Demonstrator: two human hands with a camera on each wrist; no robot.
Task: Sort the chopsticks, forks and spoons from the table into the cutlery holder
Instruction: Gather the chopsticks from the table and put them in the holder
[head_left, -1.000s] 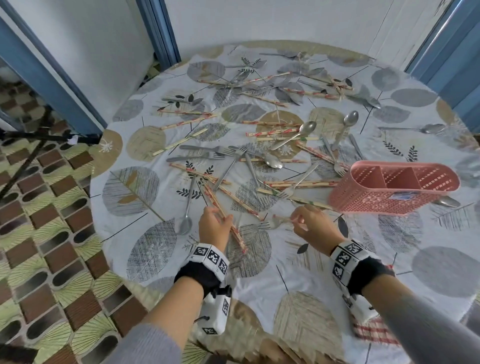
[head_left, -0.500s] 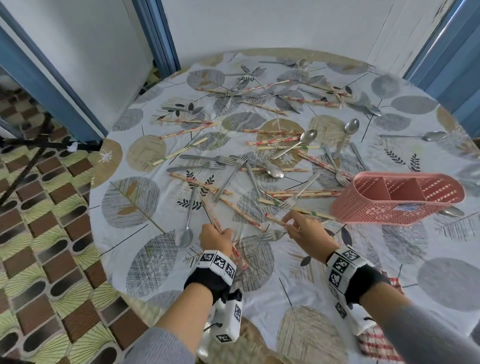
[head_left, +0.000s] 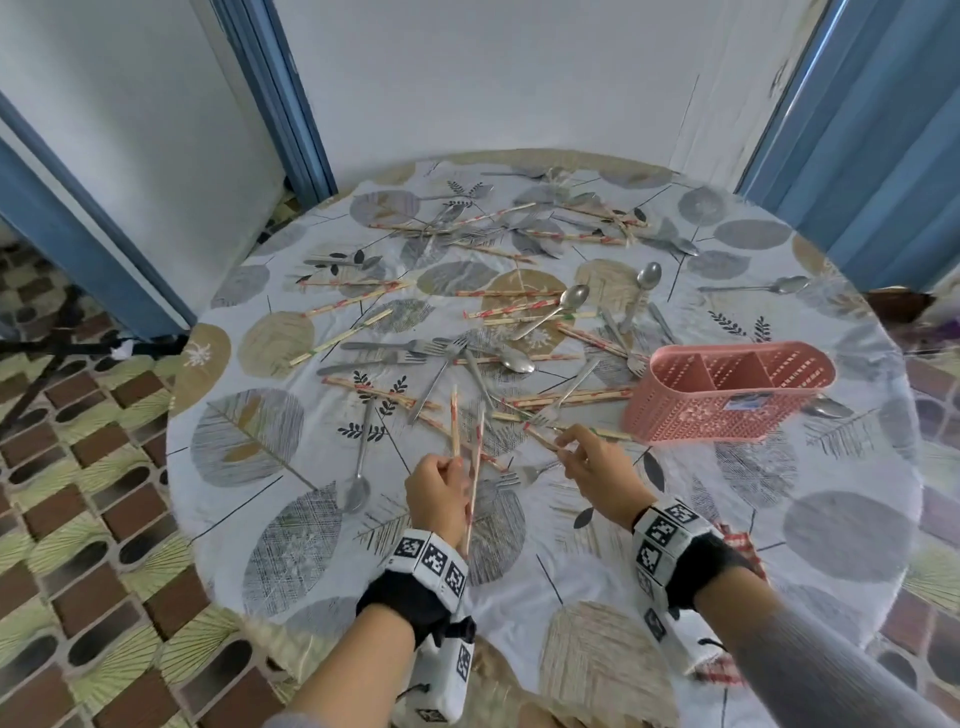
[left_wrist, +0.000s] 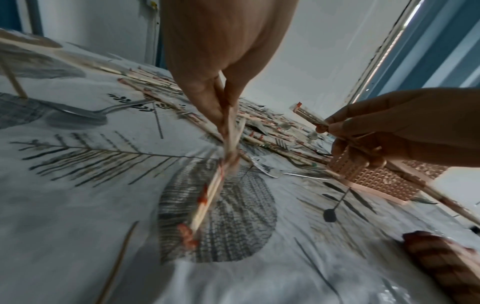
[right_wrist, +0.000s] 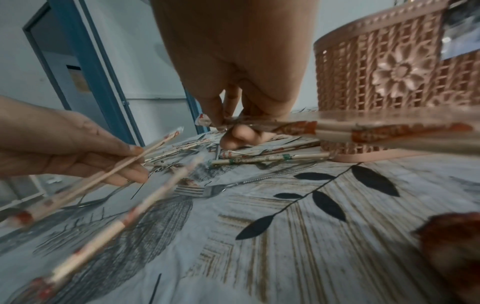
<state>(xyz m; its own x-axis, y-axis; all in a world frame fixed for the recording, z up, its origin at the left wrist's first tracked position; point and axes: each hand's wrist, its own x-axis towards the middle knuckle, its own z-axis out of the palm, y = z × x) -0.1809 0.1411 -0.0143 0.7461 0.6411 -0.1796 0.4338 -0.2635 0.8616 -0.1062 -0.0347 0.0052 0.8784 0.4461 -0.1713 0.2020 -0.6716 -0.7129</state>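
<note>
My left hand (head_left: 453, 464) pinches two red-patterned bamboo chopsticks (head_left: 474, 470), lifted off the cloth and pointing away from me; they look blurred in the left wrist view (left_wrist: 207, 197). My right hand (head_left: 565, 448) pinches another pair of chopsticks (head_left: 540, 434) by one end, just left of the pink cutlery holder (head_left: 691, 415). In the right wrist view that pair (right_wrist: 363, 131) runs across in front of the holder (right_wrist: 389, 72). The holder's three compartments look empty. Several chopsticks, forks (head_left: 524, 475) and spoons (head_left: 358, 488) lie scattered over the table.
The round table (head_left: 597, 582) wears a white leaf-print cloth. Cutlery is thickest at the middle and far side. A spoon (head_left: 826, 408) lies behind the holder's right end. Blue door frames and white walls stand beyond; tiled floor lies to the left.
My left hand has raised its two chopsticks off the cloth and swung them up. My right hand has lifted its chopsticks by one end. My head has pulled back.
</note>
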